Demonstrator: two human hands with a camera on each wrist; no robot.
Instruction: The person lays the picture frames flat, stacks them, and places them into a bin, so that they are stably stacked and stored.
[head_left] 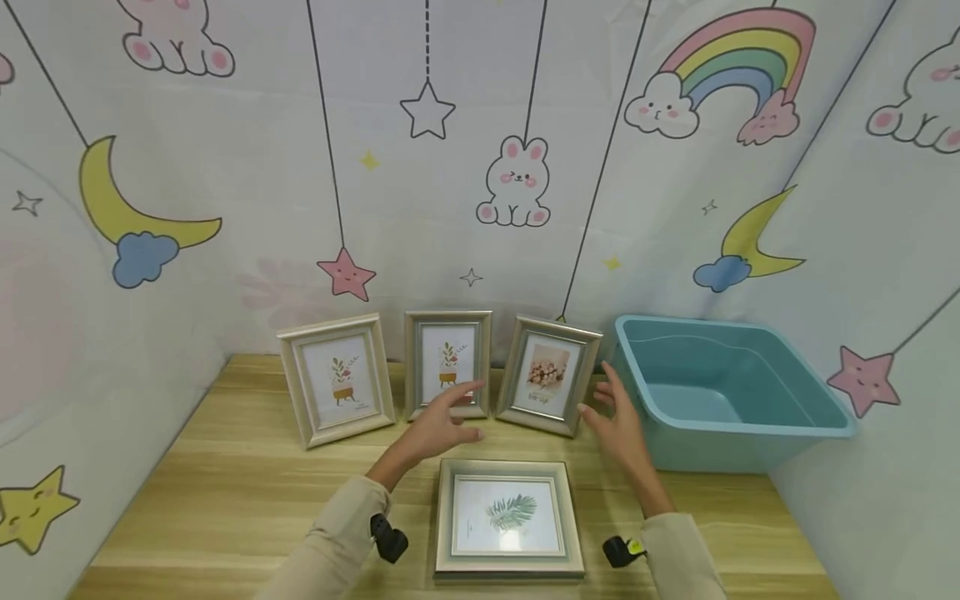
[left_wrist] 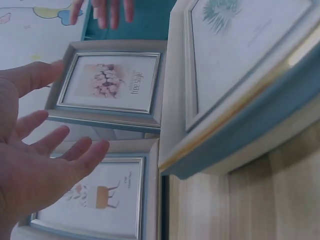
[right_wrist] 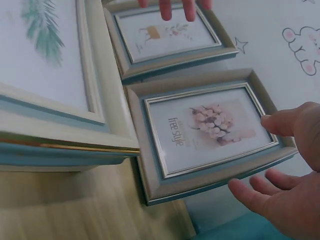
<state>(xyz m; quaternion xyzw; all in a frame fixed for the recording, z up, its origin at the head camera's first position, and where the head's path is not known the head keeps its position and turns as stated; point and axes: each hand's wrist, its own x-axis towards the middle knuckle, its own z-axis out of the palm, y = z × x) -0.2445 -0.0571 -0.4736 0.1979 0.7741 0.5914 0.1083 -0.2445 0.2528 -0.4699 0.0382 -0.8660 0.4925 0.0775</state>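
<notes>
My right hand (head_left: 617,421) is spread at the right side of a picture frame (head_left: 549,375) with a pink flower print, thumb and fingers close to its edge. With fingers extended, my left hand (head_left: 441,423) hovers in front of the middle picture frame (head_left: 448,364), which shows a potted plant and is partly covered by the hand. Below and between the hands, a picture frame (head_left: 510,517) with a green leaf print lies flat, face up. A third upright picture frame (head_left: 337,379), also with a potted plant, leans at the left.
A blue plastic tub (head_left: 738,429) stands at the right, beside the flower-print frame. Behind everything hangs a white cloth (head_left: 285,208) printed with cartoon rabbits, stars and moons. The wooden tabletop (head_left: 225,492) runs back to it.
</notes>
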